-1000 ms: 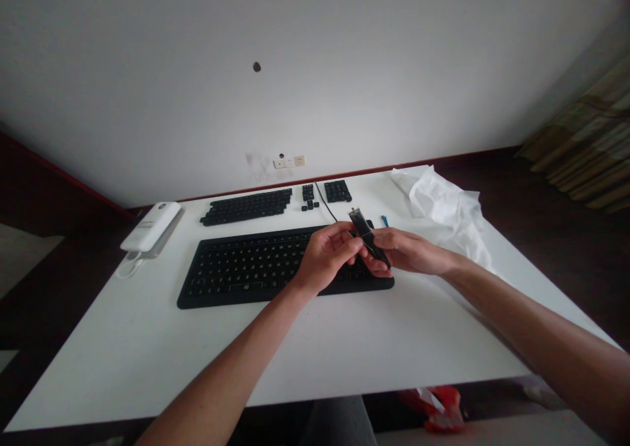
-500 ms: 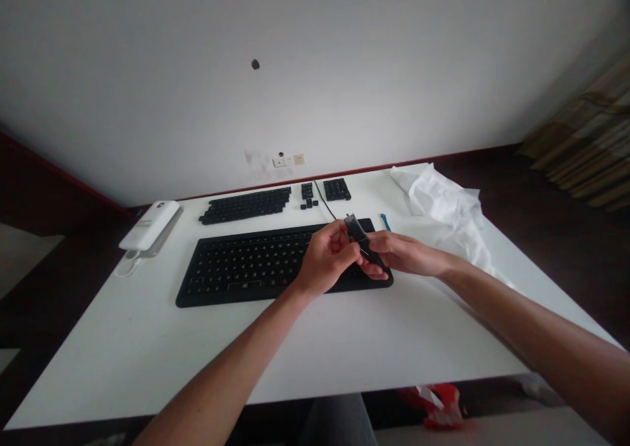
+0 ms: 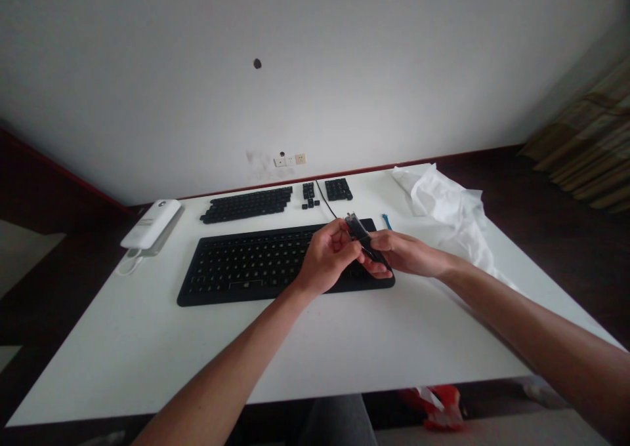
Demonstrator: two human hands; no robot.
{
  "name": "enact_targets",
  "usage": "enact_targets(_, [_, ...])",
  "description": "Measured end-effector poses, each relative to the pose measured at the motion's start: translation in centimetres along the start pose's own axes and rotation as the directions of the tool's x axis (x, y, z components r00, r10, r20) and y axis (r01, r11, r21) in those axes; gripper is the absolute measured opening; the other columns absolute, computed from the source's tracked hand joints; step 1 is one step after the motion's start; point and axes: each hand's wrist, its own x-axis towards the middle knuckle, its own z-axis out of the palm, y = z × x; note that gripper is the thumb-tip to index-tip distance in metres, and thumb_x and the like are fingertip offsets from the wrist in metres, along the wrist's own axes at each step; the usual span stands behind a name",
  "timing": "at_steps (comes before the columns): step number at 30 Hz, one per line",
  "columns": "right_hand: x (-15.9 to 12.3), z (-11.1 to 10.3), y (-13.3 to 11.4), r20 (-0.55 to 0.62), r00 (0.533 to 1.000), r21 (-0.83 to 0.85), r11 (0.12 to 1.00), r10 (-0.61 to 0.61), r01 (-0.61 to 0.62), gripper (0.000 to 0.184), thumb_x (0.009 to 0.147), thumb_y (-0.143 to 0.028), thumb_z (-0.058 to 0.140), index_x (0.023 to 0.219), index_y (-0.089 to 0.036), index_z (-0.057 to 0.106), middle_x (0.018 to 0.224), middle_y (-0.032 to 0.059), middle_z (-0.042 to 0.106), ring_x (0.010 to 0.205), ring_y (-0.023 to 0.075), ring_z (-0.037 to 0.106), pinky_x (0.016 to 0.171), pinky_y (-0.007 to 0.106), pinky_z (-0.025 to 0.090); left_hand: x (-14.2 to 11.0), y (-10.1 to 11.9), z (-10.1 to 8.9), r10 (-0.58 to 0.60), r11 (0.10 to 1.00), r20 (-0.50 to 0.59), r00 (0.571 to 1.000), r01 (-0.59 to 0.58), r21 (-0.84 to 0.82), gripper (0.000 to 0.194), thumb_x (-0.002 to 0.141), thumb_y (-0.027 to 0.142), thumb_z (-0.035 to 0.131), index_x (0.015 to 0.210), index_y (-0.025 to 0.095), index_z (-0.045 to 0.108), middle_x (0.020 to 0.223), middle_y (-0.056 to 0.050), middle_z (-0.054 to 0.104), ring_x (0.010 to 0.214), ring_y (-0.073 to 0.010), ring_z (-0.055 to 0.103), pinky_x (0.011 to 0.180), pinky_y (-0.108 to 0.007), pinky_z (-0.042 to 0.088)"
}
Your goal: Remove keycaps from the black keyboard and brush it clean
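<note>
White table (image 3: 344, 341) is sitting by a plain wall. Both hands are holding a thin black strip (image 3: 365, 241) just above the keyboard (image 3: 246, 265). Left hand (image 3: 327, 257) is pinching its middle; right hand (image 3: 401, 252) is gripping its lower end. It looks light, stiff and maybe snappable, so holding both ends seems safest.

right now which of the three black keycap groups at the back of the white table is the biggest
The long left group of black keycaps, a wide block several rows deep. The small middle cluster and the square right block are far narrower.
</note>
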Motion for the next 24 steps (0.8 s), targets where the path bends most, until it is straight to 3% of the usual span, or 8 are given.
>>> enact_targets(8, [0.0, -0.1, -0.4, -0.018, 0.998, -0.002, 0.998, -0.057, 0.057, 0.025, 0.099, -0.035, 0.047, 0.103, -0.014, 0.06, 0.074, 0.0018, 0.054, 0.062, 0.0143, 0.044, 0.054, 0.024, 0.038, 0.3, 0.1, -0.6, 0.028, 0.999, -0.082, 0.996, -0.026, 0.025, 0.029, 0.083, 0.038, 0.076, 0.092, 0.015, 0.06, 0.069, 0.004, 0.051, 0.062, -0.0077, 0.045, 0.058, -0.021, 0.039])
enact_targets(13, [0.0, -0.3, -0.6, -0.121, 0.987, -0.057, 0.994, -0.101, 0.095, 0.018, 0.1, -0.031, 0.049, 0.104, -0.017, 0.058, 0.073, 0.0006, 0.056, 0.06, 0.0126, 0.045, 0.052, 0.023, 0.036, 0.4, 0.2, -0.8, 0.074, 0.997, -0.093, 0.993, -0.071, 0.04, 0.031, 0.082, 0.038, 0.078, 0.09, 0.016, 0.058, 0.072, 0.003, 0.051, 0.068, -0.0085, 0.048, 0.063, -0.021, 0.041])
enact_targets(20, [-0.3, -0.3, -1.4, -0.314, 0.926, -0.385, 0.92, -0.209, 0.077, 0.024, 0.098, -0.039, 0.066, 0.105, -0.018, 0.058, 0.075, 0.0009, 0.065, 0.058, 0.0109, 0.055, 0.053, 0.022, 0.043, 0.4, 0.2, -0.9, 0.092, 0.994, -0.162, 0.983, -0.081, 0.073, 0.035, 0.079, 0.038, 0.081, 0.094, 0.017, 0.057, 0.084, 0.001, 0.059, 0.074, -0.0091, 0.055, 0.072, -0.022, 0.048])
enact_targets(24, [-0.4, -0.7, -1.6, -0.397, 0.878, -0.45, 0.89, -0.269, 0.07, 0.03, 0.09, -0.041, 0.076, 0.102, -0.016, 0.066, 0.07, -0.0002, 0.064, 0.057, 0.0106, 0.056, 0.051, 0.022, 0.045, 0.2, 0.2, -1.2, 0.178, 0.964, -0.136, 0.975, -0.145, 0.223, 0.031, 0.083, 0.037, 0.078, 0.099, 0.017, 0.06, 0.095, -0.003, 0.064, 0.08, -0.0109, 0.06, 0.073, -0.022, 0.05])
